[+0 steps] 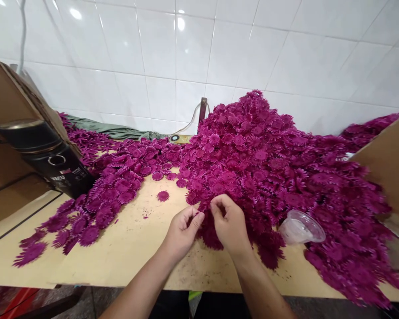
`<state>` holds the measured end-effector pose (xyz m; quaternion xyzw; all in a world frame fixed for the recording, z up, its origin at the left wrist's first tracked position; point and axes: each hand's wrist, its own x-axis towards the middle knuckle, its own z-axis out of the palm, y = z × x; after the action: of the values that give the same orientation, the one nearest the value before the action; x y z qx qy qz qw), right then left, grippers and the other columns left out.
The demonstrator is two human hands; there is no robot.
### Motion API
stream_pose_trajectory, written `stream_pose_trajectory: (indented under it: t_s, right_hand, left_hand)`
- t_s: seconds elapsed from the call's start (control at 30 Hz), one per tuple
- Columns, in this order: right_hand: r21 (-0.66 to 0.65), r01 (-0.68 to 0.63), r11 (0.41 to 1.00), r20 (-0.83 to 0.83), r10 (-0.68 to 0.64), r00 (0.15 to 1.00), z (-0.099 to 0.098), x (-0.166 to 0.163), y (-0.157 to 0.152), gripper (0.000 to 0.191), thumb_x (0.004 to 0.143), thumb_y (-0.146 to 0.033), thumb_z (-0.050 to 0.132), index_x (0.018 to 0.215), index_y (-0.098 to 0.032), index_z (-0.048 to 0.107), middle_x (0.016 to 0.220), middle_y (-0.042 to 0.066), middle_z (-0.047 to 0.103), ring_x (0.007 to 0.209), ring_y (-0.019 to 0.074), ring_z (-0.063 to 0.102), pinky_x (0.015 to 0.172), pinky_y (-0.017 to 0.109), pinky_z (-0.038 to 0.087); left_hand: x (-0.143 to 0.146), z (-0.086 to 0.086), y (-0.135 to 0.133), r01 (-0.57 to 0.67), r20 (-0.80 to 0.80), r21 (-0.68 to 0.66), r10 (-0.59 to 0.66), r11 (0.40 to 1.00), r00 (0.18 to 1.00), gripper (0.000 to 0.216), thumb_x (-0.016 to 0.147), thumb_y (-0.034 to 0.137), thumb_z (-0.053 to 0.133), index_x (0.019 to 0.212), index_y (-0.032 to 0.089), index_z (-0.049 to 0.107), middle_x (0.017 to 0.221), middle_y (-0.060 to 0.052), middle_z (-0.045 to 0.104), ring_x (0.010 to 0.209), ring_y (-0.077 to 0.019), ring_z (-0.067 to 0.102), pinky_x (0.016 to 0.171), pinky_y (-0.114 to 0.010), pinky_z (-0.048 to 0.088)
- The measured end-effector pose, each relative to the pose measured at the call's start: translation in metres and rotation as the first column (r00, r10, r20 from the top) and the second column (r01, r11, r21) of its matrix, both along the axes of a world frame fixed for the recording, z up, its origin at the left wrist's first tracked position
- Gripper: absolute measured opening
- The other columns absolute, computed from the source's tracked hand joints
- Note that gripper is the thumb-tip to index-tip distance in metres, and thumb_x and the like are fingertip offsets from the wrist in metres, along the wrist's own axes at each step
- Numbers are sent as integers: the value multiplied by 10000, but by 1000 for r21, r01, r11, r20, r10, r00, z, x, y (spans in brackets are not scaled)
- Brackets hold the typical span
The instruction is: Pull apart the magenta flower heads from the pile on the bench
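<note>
A big heap of magenta fabric flower heads (269, 159) covers the right and middle of a pale wooden table (129, 248). My left hand (182, 230) and my right hand (229, 223) meet at the near edge of the heap, both with fingers curled in a pinch. They work on a magenta flower piece (204, 217) between them; the left fingertips hold a small bit of it. A thinner spread of the same flowers (109, 190) lies to the left, and one single flower (162, 195) sits apart on the bare wood.
A clear plastic cup (301, 228) lies on its side in the flowers by my right hand. A black vacuum flask (43, 155) lies at the left against a cardboard box (6, 102). Another cardboard flap (390, 164) stands right. White tiled wall behind.
</note>
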<state>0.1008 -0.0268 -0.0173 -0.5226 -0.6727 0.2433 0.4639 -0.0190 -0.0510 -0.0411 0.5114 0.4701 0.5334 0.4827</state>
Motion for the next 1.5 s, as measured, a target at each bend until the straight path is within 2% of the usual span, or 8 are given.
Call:
stream_pose_trajectory:
  t_s: [0.07, 0.13, 0.17, 0.37, 0.53, 0.93, 1.13, 1.5]
  right_hand:
    - [121, 232, 965, -32, -230, 973, 8, 18, 18, 116, 750, -215, 407, 642, -211, 449, 610, 10, 530, 582, 163, 495, 585, 300, 414]
    - [171, 503, 847, -130, -487, 864, 18, 41, 42, 77, 722, -211, 414, 647, -214, 429, 605, 13, 502, 573, 171, 481, 593, 326, 418]
    - [169, 530, 831, -141, -512, 848, 23, 52, 54, 42, 711, -211, 429, 670, -209, 435, 611, 14, 494, 576, 174, 480, 608, 342, 423]
    - [330, 270, 905, 66, -308, 949, 31, 52, 57, 259, 664, -139, 504, 918, -161, 549, 995, 121, 579, 924, 241, 536, 802, 410, 436]
    - [392, 16, 920, 187, -97, 978, 12, 14, 0, 96, 788, -164, 482, 798, -200, 571, 834, 61, 600, 833, 206, 538, 792, 391, 435]
    - [71, -75, 995, 109, 67, 992, -5, -2, -22, 64, 754, -170, 543, 809, -179, 576, 823, 61, 588, 802, 196, 518, 738, 359, 430]
    - [-217, -287, 933, -182, 250, 951, -4, -5, -19, 30, 721, -191, 514, 708, -178, 538, 650, -3, 558, 601, 129, 520, 588, 259, 426]
    - [57, 121, 991, -149, -112, 982, 3, 1, -7, 112, 755, -216, 423, 661, -194, 481, 607, -11, 502, 578, 133, 476, 574, 257, 395]
  left_hand:
    - [-2, 0, -7, -15, -9, 10, 15, 1000, 1000, 401, 689, 508, 569, 524, 192, 386, 508, 64, 322, 500, -91, 304, 493, -221, 286]
    - [-7, -1, -11, -10, 9, -1, 10, 1000, 1000, 373, 698, 485, 573, 531, 185, 426, 515, 54, 360, 514, -98, 339, 511, -225, 310]
    - [-10, -2, -12, -11, 29, -13, 11, 1000, 1000, 342, 700, 470, 580, 557, 179, 470, 533, 42, 413, 539, -107, 383, 539, -231, 337]
    - [-13, 3, -3, 33, 139, -48, -26, 998, 990, 267, 640, 411, 667, 711, 160, 613, 679, -16, 608, 688, -157, 535, 679, -272, 418]
    - [-7, 6, 6, 37, 192, -123, -13, 992, 981, 279, 634, 417, 665, 695, 150, 611, 630, 6, 578, 615, -127, 503, 611, -246, 400]
    - [-2, -11, 16, -24, 97, -85, 32, 996, 995, 429, 585, 534, 648, 513, 170, 434, 487, 71, 379, 484, -74, 329, 478, -211, 280]
    - [-1, -6, 11, 54, 147, -118, -36, 992, 988, 490, 593, 640, 574, 546, 164, 467, 510, 56, 393, 505, -87, 344, 497, -224, 301]
    - [3, 9, -6, 66, -106, 108, -54, 992, 993, 341, 747, 439, 506, 549, 203, 359, 533, 62, 316, 511, -99, 307, 491, -215, 300]
